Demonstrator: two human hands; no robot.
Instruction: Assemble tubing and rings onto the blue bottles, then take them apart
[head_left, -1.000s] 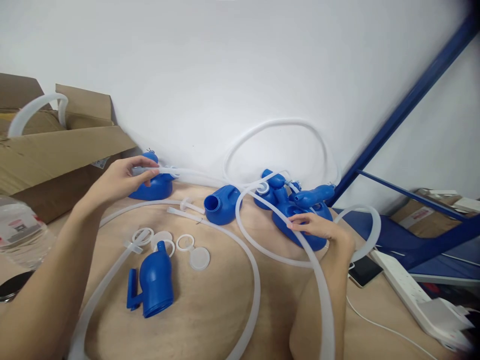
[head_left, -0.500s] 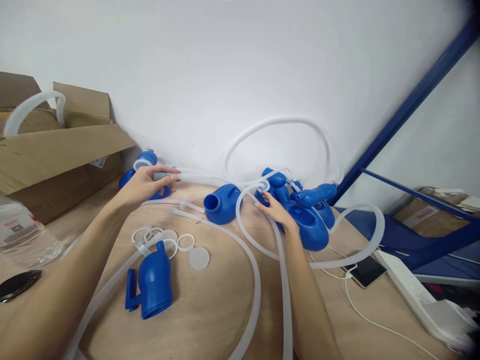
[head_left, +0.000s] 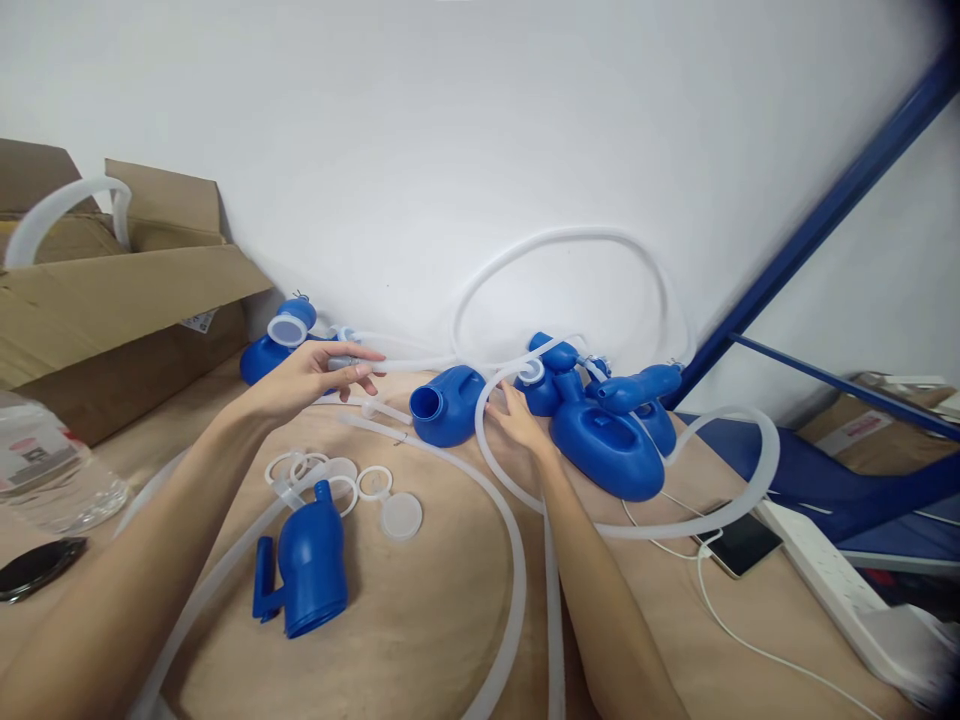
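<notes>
My left hand (head_left: 322,378) is loosely closed around the end of a translucent white tube (head_left: 420,364), which shows between thumb and fingers. Further right, my right hand (head_left: 519,418) is open beside a looped stretch of tubing (head_left: 481,440), its fingers apart. Whether those fingertips touch the tube I cannot tell. Between the hands a blue plastic jug (head_left: 450,408) lies on its side, its threaded mouth facing left. A smaller blue handled vessel with a narrow spout (head_left: 311,570) rests nearer me, beside white rings and a round translucent cap (head_left: 401,516).
Several blue bottles (head_left: 607,450) are heaped at right, and another with a white cap (head_left: 286,330) stands at left. An open cardboard box (head_left: 135,300), a clear water bottle (head_left: 56,470), a phone (head_left: 739,542) with cable and a power strip (head_left: 825,590) flank the work surface.
My left hand has moved slightly right along with the tube end. My right hand has shifted left, away from the blue heap and closer to the lying jug.
</notes>
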